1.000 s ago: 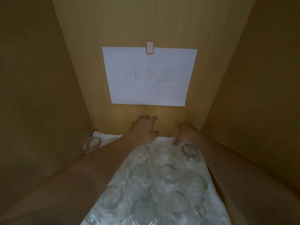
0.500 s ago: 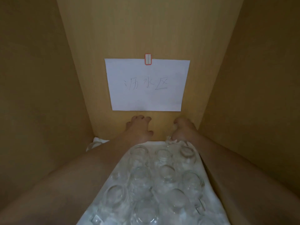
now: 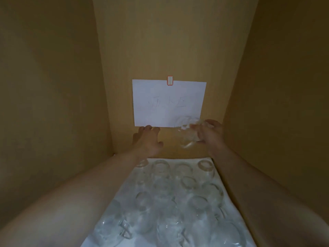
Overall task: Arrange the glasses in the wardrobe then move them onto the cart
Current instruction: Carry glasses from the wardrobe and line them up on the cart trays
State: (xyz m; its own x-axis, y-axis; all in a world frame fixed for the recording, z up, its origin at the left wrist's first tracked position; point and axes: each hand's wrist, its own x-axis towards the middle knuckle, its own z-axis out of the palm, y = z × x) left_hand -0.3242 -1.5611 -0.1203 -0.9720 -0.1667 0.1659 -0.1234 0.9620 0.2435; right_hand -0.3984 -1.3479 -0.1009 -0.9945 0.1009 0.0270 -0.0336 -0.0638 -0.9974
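Observation:
Inside the wooden wardrobe, several clear glasses [image 3: 183,189] stand in rows on a white cloth [image 3: 229,202]. My right hand [image 3: 211,133] holds one clear glass [image 3: 187,132] lifted above the back row, close to the back wall. My left hand [image 3: 146,139] hovers with fingers spread and slightly bent near the back wall, above the back left glass, holding nothing.
A white paper sheet [image 3: 169,102] with handwriting is taped to the wardrobe's back panel [image 3: 169,41]. Wooden side walls [image 3: 53,104] close in on left and right [image 3: 284,104]. My forearms reach in over the glasses from the front.
My right hand has picked a glass from the back right and raised it. Both hands have risen off the cloth. The camera has pulled back and tilted.

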